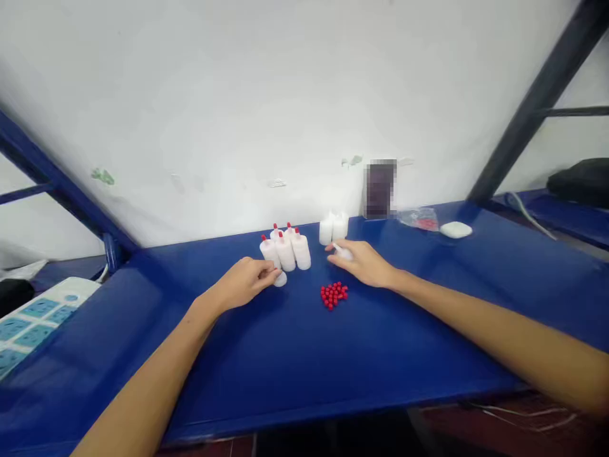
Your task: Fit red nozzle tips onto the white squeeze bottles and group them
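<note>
Several small white bottles with red caps stand in a cluster at the middle of the blue table. My left hand is curled round a white bottle at the near edge of that cluster. My right hand grips another small white bottle lying sideways, just in front of two uncapped white bottles. A heap of loose red caps lies on the table between my hands, a little nearer to me.
A blurred dark object leans on the white wall behind. A clear bag with red bits and a white oval object lie at the back right. A white and blue power strip sits far left. Dark frame posts rise on both sides.
</note>
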{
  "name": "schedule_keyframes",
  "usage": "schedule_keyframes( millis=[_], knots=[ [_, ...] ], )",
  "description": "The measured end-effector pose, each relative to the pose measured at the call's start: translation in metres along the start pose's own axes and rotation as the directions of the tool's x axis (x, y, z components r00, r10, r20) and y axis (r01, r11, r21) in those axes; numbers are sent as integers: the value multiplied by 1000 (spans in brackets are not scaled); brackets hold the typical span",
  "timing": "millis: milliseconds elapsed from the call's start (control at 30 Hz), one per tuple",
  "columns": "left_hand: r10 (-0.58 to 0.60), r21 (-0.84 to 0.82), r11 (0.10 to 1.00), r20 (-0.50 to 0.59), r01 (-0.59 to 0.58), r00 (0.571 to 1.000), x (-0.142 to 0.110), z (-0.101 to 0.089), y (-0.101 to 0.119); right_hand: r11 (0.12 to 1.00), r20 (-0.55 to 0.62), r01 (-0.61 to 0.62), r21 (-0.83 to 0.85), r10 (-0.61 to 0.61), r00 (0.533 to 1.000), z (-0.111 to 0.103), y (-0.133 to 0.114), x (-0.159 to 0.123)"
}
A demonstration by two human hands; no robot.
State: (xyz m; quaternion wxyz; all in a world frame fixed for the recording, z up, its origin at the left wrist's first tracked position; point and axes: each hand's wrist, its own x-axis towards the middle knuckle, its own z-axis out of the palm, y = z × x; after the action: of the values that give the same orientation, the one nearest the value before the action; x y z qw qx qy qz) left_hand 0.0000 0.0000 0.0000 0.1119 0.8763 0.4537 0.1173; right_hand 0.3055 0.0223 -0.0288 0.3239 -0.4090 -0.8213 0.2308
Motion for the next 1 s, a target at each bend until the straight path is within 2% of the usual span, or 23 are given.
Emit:
schedule_keyframes(
  millis=[133, 233, 333, 433, 467, 533, 600, 767, 867, 1000],
  knots=[
    [66, 7, 998, -231, -66, 971, -5, 1, 2, 977, -49, -9, -213, -1, 999, 8, -1, 1],
    [220, 79, 975, -393, -206, 893, -5, 7, 12, 959, -154, 16, -283, -62, 986, 7, -8, -1],
    [390, 140, 919, -437, -367, 810, -5, 19, 30, 945, -166, 207, -253, -253, 953, 4, -26, -6],
    [467, 111, 873, -470, -475, 749, -4, 29, 47, 870, -58, 442, -218, -464, 884, 5, -49, -15],
    [476, 103, 864, -482, -492, 736, -4, 32, 52, 845, -38, 482, -232, -503, 864, 6, -56, -18],
    [482, 96, 858, -488, -504, 727, -3, 35, 57, 804, -5, 532, -265, -553, 833, 10, -66, -23],
    [489, 93, 852, -491, -515, 721, -3, 35, 59, 793, -8, 542, -278, -566, 824, 14, -72, -26],
    [507, 71, 831, -503, -552, 700, -3, 33, 61, 821, -6, 518, -242, -535, 845, 18, -72, -28],
    [501, 53, 832, -501, -553, 706, -3, 33, 63, 814, 30, 534, -227, -543, 839, 17, -68, -28],
    [502, 20, 831, -458, -556, 734, -3, 36, 63, 770, 133, 580, -267, -566, 813, 14, -64, -29]
  ],
)
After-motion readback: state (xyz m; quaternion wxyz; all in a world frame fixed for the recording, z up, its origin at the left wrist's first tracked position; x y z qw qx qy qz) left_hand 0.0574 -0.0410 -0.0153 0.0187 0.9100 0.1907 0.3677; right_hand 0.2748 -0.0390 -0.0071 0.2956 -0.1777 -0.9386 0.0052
